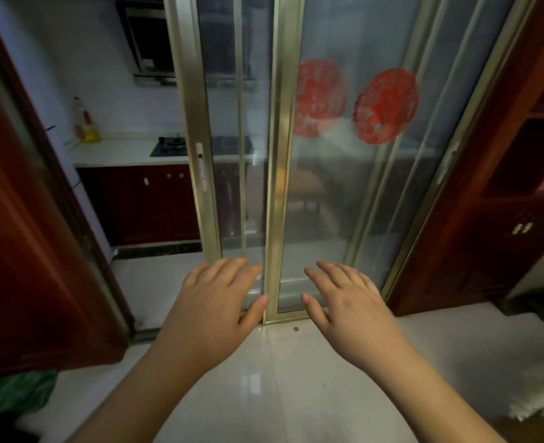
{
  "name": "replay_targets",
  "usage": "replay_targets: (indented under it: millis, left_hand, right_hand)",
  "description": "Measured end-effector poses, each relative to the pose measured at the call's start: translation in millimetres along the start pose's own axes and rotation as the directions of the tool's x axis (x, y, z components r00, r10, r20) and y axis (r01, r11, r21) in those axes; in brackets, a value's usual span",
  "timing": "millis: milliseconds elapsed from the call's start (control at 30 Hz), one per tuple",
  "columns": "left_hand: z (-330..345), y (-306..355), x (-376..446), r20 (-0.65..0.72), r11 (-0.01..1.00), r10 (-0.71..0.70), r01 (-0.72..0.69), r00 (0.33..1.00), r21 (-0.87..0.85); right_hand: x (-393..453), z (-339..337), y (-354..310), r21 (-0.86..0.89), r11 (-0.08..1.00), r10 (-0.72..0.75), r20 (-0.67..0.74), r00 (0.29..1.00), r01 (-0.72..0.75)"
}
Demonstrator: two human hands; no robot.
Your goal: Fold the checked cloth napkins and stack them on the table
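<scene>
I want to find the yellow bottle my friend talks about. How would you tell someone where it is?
Look through the open left side of the sliding glass door into the kitchen. On the white counter, left of the black gas hob, against the wall, stands the bottle. It is the only thing there with yellow liquid and a red label.

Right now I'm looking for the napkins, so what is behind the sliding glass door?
Behind the sliding glass door: a kitchen with a white counter, a gas hob, a range hood and dark red cabinets. Red paper decorations and hazy glass obscure the right side. No napkins show.
</scene>
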State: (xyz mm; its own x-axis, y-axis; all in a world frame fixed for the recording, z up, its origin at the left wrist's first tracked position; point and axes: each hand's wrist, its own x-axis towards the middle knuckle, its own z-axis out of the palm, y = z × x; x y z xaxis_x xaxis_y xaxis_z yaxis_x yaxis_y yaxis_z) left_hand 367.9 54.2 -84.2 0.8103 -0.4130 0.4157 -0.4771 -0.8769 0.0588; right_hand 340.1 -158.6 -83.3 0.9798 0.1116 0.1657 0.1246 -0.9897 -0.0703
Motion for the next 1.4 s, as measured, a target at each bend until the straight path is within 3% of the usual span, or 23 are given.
replay_targets:
  millis: [233, 467, 667, 800, 1000, 1100, 1233, 1400]
  left_hand:
    - [18, -31, 92, 0.004, 0.983, 0.172, -0.171, 0.985, -0.072]
    - [58, -15, 186, -0.007, 0.940, 0.303, -0.300, 0.953, -0.160]
    - [107, 43, 277, -0.061, 0.887, 0.423, -0.427, 0.904, -0.174]
    - [140, 88, 337, -0.047, 0.848, 0.491, -0.489, 0.870, -0.203]
    - [177, 154, 420, -0.021, 0.801, 0.571, -0.562, 0.821, -0.206]
    - [190, 187, 451, -0.006, 0.774, 0.605, -0.590, 0.796, -0.230]
    - [209, 229, 488, 0.022, 0.714, 0.672, -0.639, 0.741, -0.288]
    - [246, 276, 543, 0.023, 0.631, 0.744, -0.691, 0.668, -0.352]
  right_hand:
    - [56, -1, 15, -0.053, 0.979, 0.195, -0.046, 0.980, -0.197]
    - [97, -7, 73, -0.069, 0.947, 0.309, -0.079, 0.948, -0.314]
    - [127, -1, 163, -0.074, 0.896, 0.433, -0.075, 0.898, -0.438]
    - [145, -1, 225, -0.085, 0.818, 0.567, -0.040, 0.823, -0.568]
    - [162, -12, 314, -0.037, 0.812, 0.578, -0.099, 0.810, -0.583]
    - [167, -15, 346, -0.059, 0.759, 0.635, -0.152, 0.757, -0.649]
    - [171, -17, 385, -0.046, 0.703, 0.700, -0.124, 0.703, -0.709]
    - [190, -12, 436, -0.120, 0.574, 0.800, -0.128, 0.586, -0.810]
